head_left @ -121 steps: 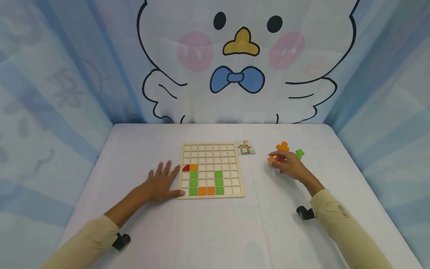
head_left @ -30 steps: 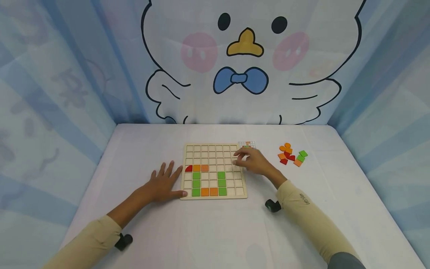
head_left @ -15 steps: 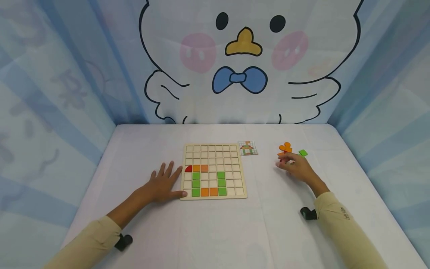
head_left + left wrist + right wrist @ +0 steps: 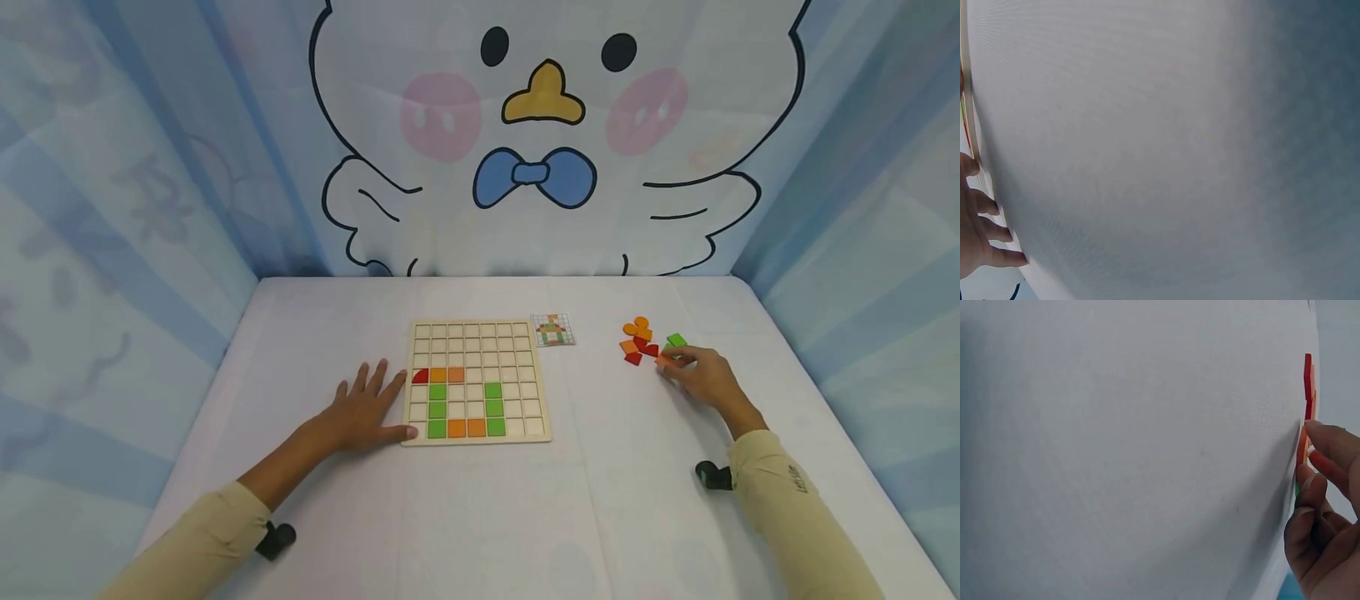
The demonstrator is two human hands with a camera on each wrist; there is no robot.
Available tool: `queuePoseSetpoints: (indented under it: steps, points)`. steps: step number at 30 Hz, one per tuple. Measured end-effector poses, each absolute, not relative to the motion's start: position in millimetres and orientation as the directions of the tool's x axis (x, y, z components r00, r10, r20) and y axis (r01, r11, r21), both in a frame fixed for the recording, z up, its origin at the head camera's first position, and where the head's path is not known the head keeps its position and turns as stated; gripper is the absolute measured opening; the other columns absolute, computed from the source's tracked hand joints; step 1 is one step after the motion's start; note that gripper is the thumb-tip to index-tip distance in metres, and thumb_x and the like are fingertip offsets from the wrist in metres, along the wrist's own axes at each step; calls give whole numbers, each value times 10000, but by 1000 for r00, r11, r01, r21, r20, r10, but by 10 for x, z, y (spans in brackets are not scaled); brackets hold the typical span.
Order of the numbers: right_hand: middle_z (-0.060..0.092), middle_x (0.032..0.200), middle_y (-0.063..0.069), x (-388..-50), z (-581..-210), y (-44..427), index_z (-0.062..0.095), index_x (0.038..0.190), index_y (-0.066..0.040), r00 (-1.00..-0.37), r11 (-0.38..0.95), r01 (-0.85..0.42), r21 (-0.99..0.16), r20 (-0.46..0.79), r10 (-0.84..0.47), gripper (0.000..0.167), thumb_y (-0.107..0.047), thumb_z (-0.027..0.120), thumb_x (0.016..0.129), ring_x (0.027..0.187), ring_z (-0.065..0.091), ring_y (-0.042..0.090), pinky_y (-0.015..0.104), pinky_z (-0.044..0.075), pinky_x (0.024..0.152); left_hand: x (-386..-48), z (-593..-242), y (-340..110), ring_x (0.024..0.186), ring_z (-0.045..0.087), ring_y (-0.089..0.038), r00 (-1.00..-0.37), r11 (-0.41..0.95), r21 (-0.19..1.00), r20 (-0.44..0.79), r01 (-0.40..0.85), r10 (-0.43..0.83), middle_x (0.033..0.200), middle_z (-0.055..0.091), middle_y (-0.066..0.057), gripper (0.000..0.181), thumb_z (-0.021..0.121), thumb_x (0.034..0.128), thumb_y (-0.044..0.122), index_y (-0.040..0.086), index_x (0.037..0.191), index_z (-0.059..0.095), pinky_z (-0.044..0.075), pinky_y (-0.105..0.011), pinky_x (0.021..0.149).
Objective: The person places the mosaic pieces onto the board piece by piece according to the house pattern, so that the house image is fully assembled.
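Observation:
A wooden grid board (image 4: pixel 512 352) bears a red rounded tile (image 4: pixel 421 377), several green tiles (image 4: pixel 437 409) in two columns, and orange tiles (image 4: pixel 467 428). The left hand (image 4: pixel 354 419) lies spread on the cloth, thumb on the board's lower left corner and index fingertip at its left edge; its fingers (image 4: pixel 999 257) show straight in the left wrist view. At the loose tiles, the right hand (image 4: pixel 708 379) pinches an orange tile (image 4: pixel 1302 445) between thumb and fingertips. Green tiles (image 4: pixel 677 340) lie just beyond those fingers, partly covered.
A small pattern card (image 4: pixel 553 330) touches or nearly touches the board's upper right corner. Loose red tiles (image 4: pixel 633 360) and orange round tiles (image 4: pixel 641 322) lie left of the right hand. A printed curtain (image 4: pixel 532 233) stands behind the white-covered table (image 4: pixel 480 517).
A second orange tile now sits in the red tile's row. The right hand went from the pile to the board, then back, and shifted right to the orange tile. The left hand stayed put.

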State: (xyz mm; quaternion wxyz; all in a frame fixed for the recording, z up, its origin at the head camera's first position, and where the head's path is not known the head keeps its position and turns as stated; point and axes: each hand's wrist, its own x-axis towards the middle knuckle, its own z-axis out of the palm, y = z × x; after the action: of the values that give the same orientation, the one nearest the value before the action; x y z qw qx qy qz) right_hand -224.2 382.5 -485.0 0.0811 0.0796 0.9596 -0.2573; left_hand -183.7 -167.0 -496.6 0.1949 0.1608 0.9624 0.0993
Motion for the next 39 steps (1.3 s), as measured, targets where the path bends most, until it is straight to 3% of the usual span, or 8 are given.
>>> queuePoseSetpoints:
  steps: [3, 7, 12, 20, 26, 30, 35, 39]
  points:
    - [573, 1164, 264, -2254, -4857, 3822, 561, 1385, 10, -972, 857, 204, -473, -204, 119, 542, -324, 669, 971, 1011, 495, 378, 289, 500, 709, -1839, -4969, -1671, 1517, 0, -524, -872, 928, 257, -345, 269, 348, 1675, 33, -233, 1061, 566, 839, 754, 143, 1619, 186, 105, -761, 1129]
    - [572, 1173, 269, -2272, -4872, 3825, 561, 1378, 14, -970, 859, 207, -469, -213, 118, 523, -307, 662, 977, 1071, 485, 422, 451, 535, 845, -1838, -4974, -1670, 1516, 3, -526, -873, 929, 256, -343, 268, 347, 1675, 34, -236, 1058, 570, 840, 749, 140, 1618, 190, 111, -762, 1129]
    - [553, 1238, 294, -2294, -4893, 3835, 570, 1360, 15, -968, 856, 214, -470, -219, 121, 474, -259, 655, 983, 1187, 452, 486, 617, 445, 1009, -1835, -4988, -1670, 1514, 16, -532, -874, 928, 253, -336, 275, 351, 1672, 44, -245, 1057, 573, 841, 747, 133, 1615, 198, 122, -764, 1125]
    - [443, 1415, 351, -2337, -4884, 3838, 537, 1400, 21, -954, 856, 245, -456, -271, 129, 491, -228, 636, 988, 1347, 334, 561, 690, 314, 1092, -1841, -4999, -1676, 1518, -3, -521, -875, 930, 250, -342, 268, 344, 1676, 28, -233, 1067, 569, 836, 758, 145, 1619, 182, 111, -759, 1131]
    - [492, 1382, 332, -2330, -4904, 3823, 545, 1368, 40, -959, 847, 241, -474, -248, 134, 471, -214, 646, 984, 1334, 364, 536, 673, 321, 1101, -1844, -4996, -1672, 1520, -1, -518, -876, 931, 252, -340, 265, 342, 1678, 37, -228, 1069, 575, 830, 759, 151, 1619, 187, 104, -758, 1133]
    - [555, 1298, 308, -2316, -4894, 3821, 549, 1330, 42, -970, 850, 210, -482, -215, 118, 443, -197, 660, 975, 1226, 459, 488, 634, 398, 1063, -1840, -4994, -1669, 1518, 7, -522, -876, 929, 254, -338, 267, 344, 1677, 45, -231, 1068, 578, 829, 756, 147, 1618, 193, 109, -761, 1130]
    - [599, 1219, 308, -2304, -4845, 3826, 573, 1293, 14, -974, 852, 181, -492, -212, 84, 386, -179, 663, 971, 995, 586, 388, 447, 573, 856, -1838, -4989, -1668, 1521, 2, -517, -874, 930, 253, -343, 266, 344, 1677, 41, -228, 1061, 581, 836, 746, 148, 1619, 189, 108, -757, 1133]
    - [614, 1194, 302, -2300, -4803, 3819, 578, 1338, -20, -971, 860, 141, -490, -239, 23, 415, -216, 650, 980, 887, 607, 311, 301, 560, 712, -1835, -4973, -1661, 1520, -3, -518, -873, 930, 255, -348, 264, 343, 1677, 36, -230, 1063, 580, 837, 746, 145, 1619, 185, 105, -757, 1133]
